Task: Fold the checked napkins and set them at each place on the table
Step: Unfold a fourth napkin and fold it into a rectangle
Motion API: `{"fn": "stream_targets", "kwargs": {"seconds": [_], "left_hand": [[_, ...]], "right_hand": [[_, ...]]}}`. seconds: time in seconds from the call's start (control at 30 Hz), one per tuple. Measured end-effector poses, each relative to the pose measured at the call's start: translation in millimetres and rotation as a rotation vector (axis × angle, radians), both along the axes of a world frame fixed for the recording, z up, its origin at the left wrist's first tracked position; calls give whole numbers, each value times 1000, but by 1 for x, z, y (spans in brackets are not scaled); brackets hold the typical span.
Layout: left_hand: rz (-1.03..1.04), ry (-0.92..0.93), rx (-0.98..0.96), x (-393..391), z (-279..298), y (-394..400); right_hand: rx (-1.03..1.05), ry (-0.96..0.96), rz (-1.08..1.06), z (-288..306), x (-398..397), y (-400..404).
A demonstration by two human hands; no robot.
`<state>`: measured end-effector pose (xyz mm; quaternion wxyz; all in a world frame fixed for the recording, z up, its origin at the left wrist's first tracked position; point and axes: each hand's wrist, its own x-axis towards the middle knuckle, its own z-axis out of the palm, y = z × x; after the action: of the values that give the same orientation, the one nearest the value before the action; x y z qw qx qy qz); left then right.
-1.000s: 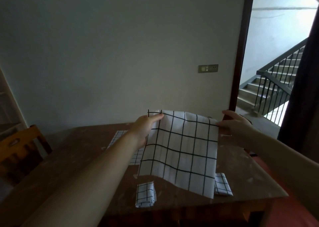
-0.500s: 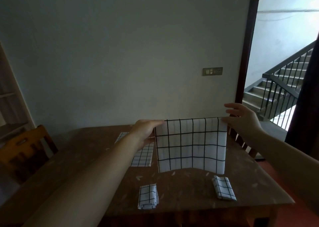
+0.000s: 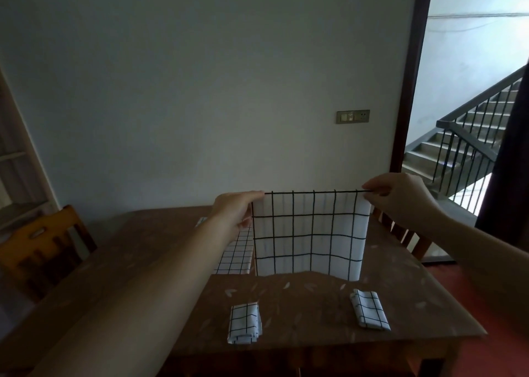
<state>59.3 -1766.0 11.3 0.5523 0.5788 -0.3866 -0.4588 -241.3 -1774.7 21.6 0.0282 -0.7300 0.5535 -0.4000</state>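
Note:
A white checked napkin [image 3: 309,233] hangs upright above the brown table [image 3: 286,333], stretched between my hands. My left hand [image 3: 234,210] pinches its top left corner and my right hand [image 3: 398,196] pinches its top right corner. The lower edge hangs just above the tabletop. Two folded checked napkins lie near the table's front edge, one at the left [image 3: 244,323] and one at the right [image 3: 369,309]. An unfolded checked napkin [image 3: 234,253] lies flat on the table, partly hidden behind my left forearm and the hanging one.
A wooden chair [image 3: 40,247] stands at the table's left side, and another chair back [image 3: 400,233] shows at the right side. An open doorway [image 3: 463,119] to a staircase is at the right. A wall with a switch plate is behind the table.
The napkin went from slanted and draped toward me to hanging straight and taut. Both hands rose slightly, and the right hand's fingers closed onto the corner.

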Motion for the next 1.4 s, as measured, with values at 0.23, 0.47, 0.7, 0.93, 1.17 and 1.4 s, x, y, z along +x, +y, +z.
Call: {"fn": "stream_targets", "kwargs": {"seconds": [0.23, 0.47, 0.7, 0.93, 1.17, 1.4], "left_hand": [[9, 21, 2, 0, 6, 8], [84, -210, -7, 10, -1, 11], [-477, -768, -378, -61, 24, 28], [-419, -617, -337, -64, 23, 23], [-386, -374, -212, -32, 17, 12], [-372, -295, -300, -32, 17, 15]], "right_hand": [[5, 246, 30, 10, -3, 5], [23, 33, 147, 30, 5, 12], [133, 305, 363, 49, 44, 26], [251, 143, 470, 39, 34, 30], [259, 32, 389, 1, -2, 17], [254, -214, 432, 9, 7, 19]]}}
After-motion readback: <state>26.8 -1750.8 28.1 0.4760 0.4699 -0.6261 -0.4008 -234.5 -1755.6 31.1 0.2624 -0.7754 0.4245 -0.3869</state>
